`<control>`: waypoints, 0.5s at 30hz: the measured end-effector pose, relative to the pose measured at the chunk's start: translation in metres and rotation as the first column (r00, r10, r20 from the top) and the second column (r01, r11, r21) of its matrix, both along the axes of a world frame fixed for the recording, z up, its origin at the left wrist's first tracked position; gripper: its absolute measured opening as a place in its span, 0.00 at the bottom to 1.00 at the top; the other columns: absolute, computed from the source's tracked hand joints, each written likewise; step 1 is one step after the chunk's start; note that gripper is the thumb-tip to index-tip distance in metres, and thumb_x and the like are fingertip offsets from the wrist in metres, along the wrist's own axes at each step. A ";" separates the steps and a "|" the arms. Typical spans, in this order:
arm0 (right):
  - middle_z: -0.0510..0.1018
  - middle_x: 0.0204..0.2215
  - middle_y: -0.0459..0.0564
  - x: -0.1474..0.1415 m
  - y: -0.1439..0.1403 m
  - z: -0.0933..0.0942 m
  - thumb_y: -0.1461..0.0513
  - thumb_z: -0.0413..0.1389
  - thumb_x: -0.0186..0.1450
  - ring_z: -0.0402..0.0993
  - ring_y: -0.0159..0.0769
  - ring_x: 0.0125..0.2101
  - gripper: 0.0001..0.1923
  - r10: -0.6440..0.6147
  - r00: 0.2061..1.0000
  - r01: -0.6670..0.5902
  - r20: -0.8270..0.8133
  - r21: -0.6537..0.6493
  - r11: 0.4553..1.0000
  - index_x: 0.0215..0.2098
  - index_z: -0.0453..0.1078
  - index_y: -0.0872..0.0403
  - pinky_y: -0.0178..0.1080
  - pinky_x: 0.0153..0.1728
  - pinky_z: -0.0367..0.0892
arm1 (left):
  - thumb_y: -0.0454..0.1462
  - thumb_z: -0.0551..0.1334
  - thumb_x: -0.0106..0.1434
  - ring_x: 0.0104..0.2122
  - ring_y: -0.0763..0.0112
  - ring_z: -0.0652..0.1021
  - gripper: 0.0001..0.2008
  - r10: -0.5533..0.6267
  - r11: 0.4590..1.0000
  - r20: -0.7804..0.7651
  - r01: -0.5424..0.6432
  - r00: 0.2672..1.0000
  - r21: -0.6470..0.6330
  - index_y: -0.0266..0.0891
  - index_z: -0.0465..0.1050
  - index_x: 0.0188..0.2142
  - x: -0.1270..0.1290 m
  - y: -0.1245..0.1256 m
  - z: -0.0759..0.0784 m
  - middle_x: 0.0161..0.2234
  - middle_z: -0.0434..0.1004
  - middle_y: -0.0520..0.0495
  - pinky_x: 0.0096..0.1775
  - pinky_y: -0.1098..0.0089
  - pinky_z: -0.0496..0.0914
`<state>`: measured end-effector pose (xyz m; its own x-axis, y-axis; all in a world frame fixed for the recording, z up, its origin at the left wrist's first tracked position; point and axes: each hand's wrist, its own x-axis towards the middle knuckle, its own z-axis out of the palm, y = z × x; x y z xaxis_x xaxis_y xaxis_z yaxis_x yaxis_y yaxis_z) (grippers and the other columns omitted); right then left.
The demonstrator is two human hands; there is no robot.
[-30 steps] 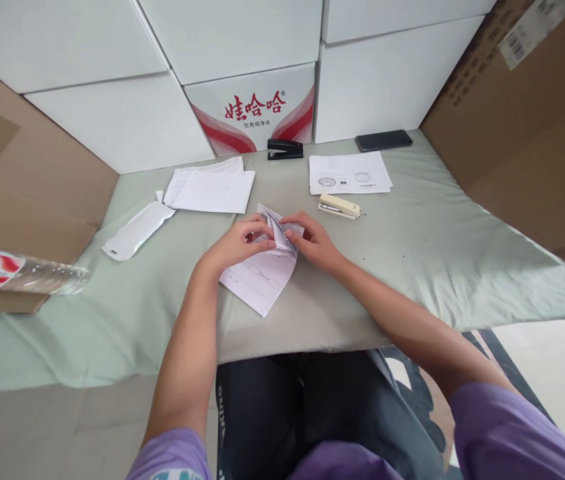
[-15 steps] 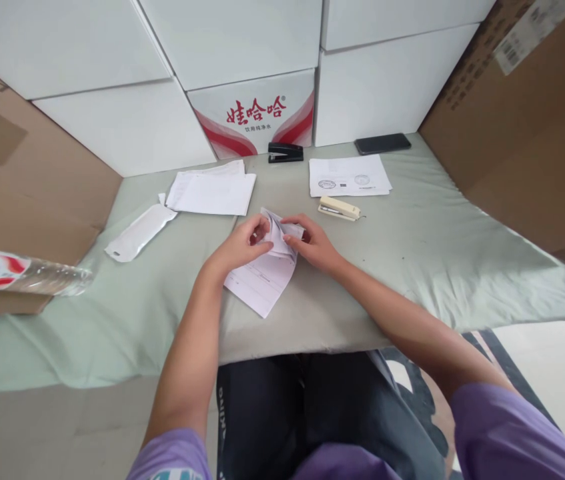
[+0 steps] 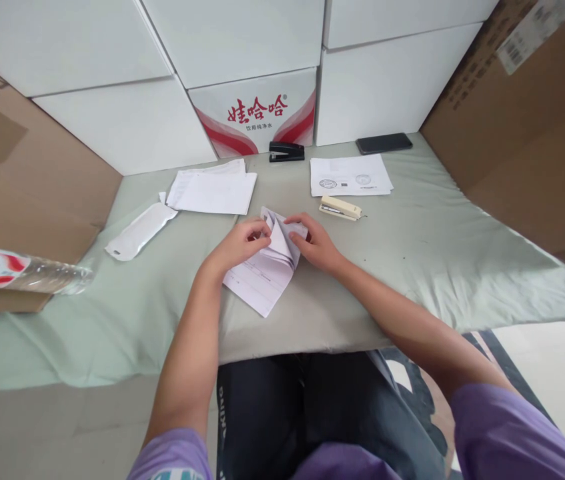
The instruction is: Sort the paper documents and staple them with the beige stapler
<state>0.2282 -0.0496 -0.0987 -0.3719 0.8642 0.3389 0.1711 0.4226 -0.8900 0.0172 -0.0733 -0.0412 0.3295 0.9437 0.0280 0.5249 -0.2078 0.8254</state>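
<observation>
A small stack of printed white papers (image 3: 261, 280) lies on the pale green cloth of the table (image 3: 412, 247) in front of me. My left hand (image 3: 236, 245) pinches its far corner, where several sheets are bent upward. From the other side my right hand (image 3: 316, 244) grips the same lifted corner. A cream stapler (image 3: 340, 208) rests just beyond my right hand, apart from it.
A black stapler (image 3: 286, 151) and a dark phone (image 3: 383, 143) lie at the back by white boxes. Paper stacks sit at back left (image 3: 212, 191) and back right (image 3: 350, 176). A white pouch (image 3: 139, 230) and a plastic bottle (image 3: 22, 270) lie left. Cardboard boxes flank both sides.
The lifted corner sheets have been bent up a little more between my fingers. Both hands stay at the same place on the stack.
</observation>
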 end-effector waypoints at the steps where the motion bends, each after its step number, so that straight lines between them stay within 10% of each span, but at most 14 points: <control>1: 0.76 0.47 0.53 0.001 0.001 0.000 0.58 0.53 0.66 0.72 0.40 0.41 0.15 -0.023 1.000 0.023 0.006 -0.002 1.000 0.49 0.70 0.53 0.42 0.40 0.68 | 0.37 0.60 0.58 0.29 0.72 0.66 0.04 0.028 0.999 0.001 -0.028 1.000 -0.020 0.39 0.68 0.28 -0.003 0.000 0.001 0.29 0.64 0.53 0.32 0.69 0.61; 15: 0.78 0.44 0.54 0.009 0.014 0.001 0.64 0.51 0.57 0.72 0.46 0.46 0.15 -0.263 0.963 0.265 0.064 -0.037 0.963 0.42 0.69 0.52 0.48 0.51 0.67 | 0.41 0.60 0.60 0.20 0.76 0.61 0.09 0.446 0.865 0.378 -0.500 0.812 0.054 0.41 0.63 0.28 -0.053 -0.001 0.015 0.21 0.56 0.56 0.21 0.73 0.56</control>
